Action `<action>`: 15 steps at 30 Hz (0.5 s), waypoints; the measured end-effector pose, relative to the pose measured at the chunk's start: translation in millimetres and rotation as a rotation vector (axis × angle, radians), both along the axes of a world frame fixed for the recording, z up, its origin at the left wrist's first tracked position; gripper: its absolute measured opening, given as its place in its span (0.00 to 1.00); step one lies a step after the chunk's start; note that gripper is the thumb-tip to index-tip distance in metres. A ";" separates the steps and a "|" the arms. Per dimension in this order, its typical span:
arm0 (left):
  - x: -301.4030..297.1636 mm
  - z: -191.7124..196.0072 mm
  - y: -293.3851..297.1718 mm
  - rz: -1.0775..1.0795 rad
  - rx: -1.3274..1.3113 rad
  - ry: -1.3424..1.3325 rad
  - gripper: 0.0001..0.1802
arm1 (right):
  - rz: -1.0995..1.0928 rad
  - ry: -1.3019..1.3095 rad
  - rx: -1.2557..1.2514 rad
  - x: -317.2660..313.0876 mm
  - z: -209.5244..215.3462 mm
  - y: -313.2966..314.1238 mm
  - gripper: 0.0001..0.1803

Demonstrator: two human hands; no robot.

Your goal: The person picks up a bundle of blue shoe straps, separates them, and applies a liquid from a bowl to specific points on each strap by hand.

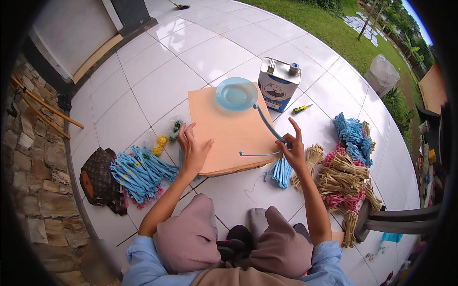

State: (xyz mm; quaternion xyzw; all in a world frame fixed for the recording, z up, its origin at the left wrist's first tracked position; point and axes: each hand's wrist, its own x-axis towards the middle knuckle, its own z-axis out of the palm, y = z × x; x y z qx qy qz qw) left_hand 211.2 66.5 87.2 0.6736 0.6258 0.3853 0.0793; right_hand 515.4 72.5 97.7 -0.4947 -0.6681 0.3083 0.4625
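My left hand (192,148) is over the left edge of a peach-coloured board (224,128), fingers spread and nothing in them. At the board's right edge, my right hand (294,150) holds a blue strap (268,122) between thumb and fingers, with its index finger raised. That strap curves up toward a translucent blue bowl (236,94) on the board's far part. A thinner blue strip (260,154) with a small knob-like end runs across the board to the same hand; whether it is gripped too is hard to tell.
Beyond the board stand a metal can (279,85) and a yellow-black screwdriver (301,109). Blue straps (143,171) lie left beside a brown bag (98,176) and small plastic bags (160,144). Right are blue straps (280,172), tan bundles (343,181) and a dark chair leg (405,219).
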 end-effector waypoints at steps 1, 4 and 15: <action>-2.8 -5.3 0.1 -0.015 -0.054 -0.117 0.41 | -0.011 -0.014 -0.036 -2.7 -2.9 -1.3 0.43; -9.2 -20.0 3.0 -0.068 -0.202 -0.517 0.46 | -0.036 -0.026 0.021 -11.3 -10.1 0.2 0.44; -14.7 -23.1 1.6 -0.236 -0.470 -1.057 0.38 | -0.181 0.056 -0.085 -23.5 -17.8 -14.8 0.48</action>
